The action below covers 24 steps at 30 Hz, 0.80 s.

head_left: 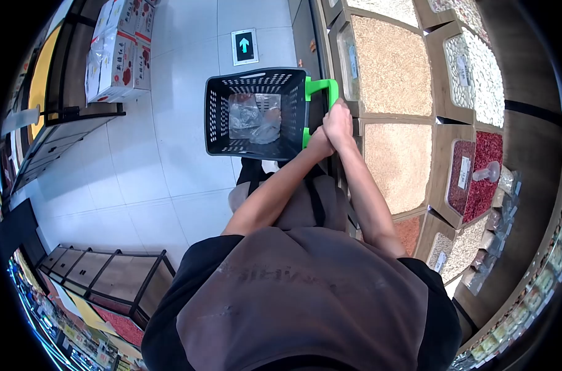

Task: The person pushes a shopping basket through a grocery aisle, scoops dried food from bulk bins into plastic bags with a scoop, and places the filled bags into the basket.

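A dark grey shopping basket (213, 117) with perforated walls hangs in front of my legs, its open top facing up. Crumpled clear plastic bags (254, 119) lie inside it. The bright green handle (321, 85) is swung to the right side. My right hand (339, 125) is closed around the handle's outer bar. Just below it, my left hand (320, 144) is closed at the lower part of the handle, pressed against the right hand; its fingers are partly hidden.
Bins of pale grain (392, 65), white beans (482, 74) and dark red beans (486, 154) line the right, close to my hands. A scoop (486, 172) rests on the red beans. Printed cartons (123, 65) are stacked at upper left. A green arrow sign (244, 46) marks the tiled floor.
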Available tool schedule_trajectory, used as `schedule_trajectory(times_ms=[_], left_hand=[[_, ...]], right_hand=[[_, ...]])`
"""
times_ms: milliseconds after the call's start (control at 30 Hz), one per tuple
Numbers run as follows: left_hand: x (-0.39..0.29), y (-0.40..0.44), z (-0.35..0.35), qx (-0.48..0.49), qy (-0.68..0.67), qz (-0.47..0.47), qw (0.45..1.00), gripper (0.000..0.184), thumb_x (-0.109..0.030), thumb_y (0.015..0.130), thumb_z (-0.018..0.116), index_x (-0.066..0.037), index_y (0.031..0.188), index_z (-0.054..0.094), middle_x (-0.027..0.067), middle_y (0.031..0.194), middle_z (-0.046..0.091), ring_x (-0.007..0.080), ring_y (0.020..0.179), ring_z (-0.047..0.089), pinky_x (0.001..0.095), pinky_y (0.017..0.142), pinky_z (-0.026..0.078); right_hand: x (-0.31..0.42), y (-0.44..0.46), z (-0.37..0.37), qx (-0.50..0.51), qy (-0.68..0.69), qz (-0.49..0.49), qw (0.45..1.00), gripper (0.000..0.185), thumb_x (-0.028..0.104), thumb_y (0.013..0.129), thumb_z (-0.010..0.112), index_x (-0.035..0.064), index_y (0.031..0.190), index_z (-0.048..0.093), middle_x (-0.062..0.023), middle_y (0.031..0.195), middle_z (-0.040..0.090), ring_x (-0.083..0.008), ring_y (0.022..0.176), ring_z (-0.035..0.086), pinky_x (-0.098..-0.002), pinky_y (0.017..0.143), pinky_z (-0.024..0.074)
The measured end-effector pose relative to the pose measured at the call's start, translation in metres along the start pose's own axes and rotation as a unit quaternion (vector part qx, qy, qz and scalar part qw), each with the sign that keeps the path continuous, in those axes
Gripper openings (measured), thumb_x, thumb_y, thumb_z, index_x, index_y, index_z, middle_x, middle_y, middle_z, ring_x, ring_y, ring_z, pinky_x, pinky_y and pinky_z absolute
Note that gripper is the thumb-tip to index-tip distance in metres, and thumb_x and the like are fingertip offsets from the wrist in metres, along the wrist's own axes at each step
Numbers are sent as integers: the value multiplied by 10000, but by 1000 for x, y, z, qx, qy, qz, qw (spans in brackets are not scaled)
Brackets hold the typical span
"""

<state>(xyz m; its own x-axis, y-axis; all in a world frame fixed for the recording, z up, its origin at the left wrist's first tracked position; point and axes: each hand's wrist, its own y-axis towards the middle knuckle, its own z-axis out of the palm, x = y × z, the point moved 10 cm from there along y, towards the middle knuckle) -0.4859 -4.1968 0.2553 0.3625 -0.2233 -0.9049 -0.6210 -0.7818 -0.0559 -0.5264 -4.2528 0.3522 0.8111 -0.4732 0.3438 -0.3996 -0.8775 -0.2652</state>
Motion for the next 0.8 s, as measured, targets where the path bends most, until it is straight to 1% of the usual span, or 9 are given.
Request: schedule_trajectory(times_ms=[67, 167, 200, 433, 500, 567, 700, 767, 800], left_hand=[[-2, 7, 4, -68, -104, 57, 991, 529, -324, 928, 598, -95, 1387, 468, 98, 1424, 488, 254, 1269, 485, 372, 1105, 341], [-16, 23, 0, -71, -128, 40, 988, 472, -292, 911, 599, -86, 1326, 510, 130, 1347, 530, 291, 1213, 518, 394, 1056, 377], [-17, 26, -1, -69, -131, 33, 989, 453, -281, 905, 599, -84, 1306, 524, 140, 1322, 544, 304, 1194, 529, 402, 1040, 390], [47, -47, -40, -42, -175, -37, 983, 332, -204, 865, 602, -64, 1165, 622, 213, 1144, 643, 390, 1063, 607, 453, 927, 475], [118, -84, -35, 3, -174, -126, 977, 302, -182, 854, 602, -58, 1125, 649, 234, 1093, 671, 415, 1026, 629, 468, 895, 499], [218, -121, -30, 154, -97, -316, 931, 366, -230, 832, 635, -21, 1132, 639, 237, 1055, 686, 414, 1016, 640, 477, 893, 505], [409, -165, -61, 39, -50, -455, 888, 317, -146, 834, 650, 10, 1107, 609, 200, 886, 713, 356, 875, 706, 423, 810, 538], [493, -164, -65, -24, -67, -483, 873, 363, -129, 804, 705, 0, 1127, 603, 173, 860, 708, 331, 850, 704, 413, 813, 540], [536, -167, -63, -46, -62, -512, 855, 450, -134, 797, 721, -3, 1198, 566, 170, 934, 704, 324, 876, 695, 407, 825, 537]], right_hand=[[22, -11, -26, -91, -28, -26, 995, 283, 100, 801, 645, -55, 1028, 578, -275, 1054, 604, -410, 1004, 602, -449, 836, 508], [31, -17, -29, -132, -62, -96, 985, 361, 148, 802, 687, -55, 1081, 583, -298, 1209, 567, -426, 1125, 556, -489, 945, 455], [31, -15, -22, -116, -79, -109, 984, 394, 190, 795, 709, -15, 1112, 596, -245, 1282, 530, -392, 1216, 489, -476, 1013, 394], [67, -16, 88, 37, 70, -175, 981, 299, 176, 841, 662, -36, 1040, 593, -225, 1211, 539, -386, 1141, 532, -459, 968, 438], [48, -10, 176, 143, 167, -118, 968, 278, 165, 843, 665, -45, 1005, 582, -206, 1069, 570, -382, 1012, 600, -454, 885, 490], [12, -5, 290, 285, 238, 13, 928, 293, 177, 835, 679, -48, 997, 587, -215, 1022, 610, -398, 981, 616, -464, 872, 497], [-42, 38, 477, 336, 120, 20, 934, 304, 190, 837, 687, -42, 1011, 598, -258, 1051, 641, -422, 1019, 617, -476, 887, 488], [-44, 81, 531, 254, 153, -12, 955, 353, 198, 838, 695, -48, 1067, 588, -263, 1031, 644, -430, 1032, 611, -477, 906, 484], [-41, 99, 551, 322, 161, 88, 929, 516, 215, 824, 719, -62, 1219, 535, -284, 1171, 601, -431, 1147, 564, -462, 978, 459]])
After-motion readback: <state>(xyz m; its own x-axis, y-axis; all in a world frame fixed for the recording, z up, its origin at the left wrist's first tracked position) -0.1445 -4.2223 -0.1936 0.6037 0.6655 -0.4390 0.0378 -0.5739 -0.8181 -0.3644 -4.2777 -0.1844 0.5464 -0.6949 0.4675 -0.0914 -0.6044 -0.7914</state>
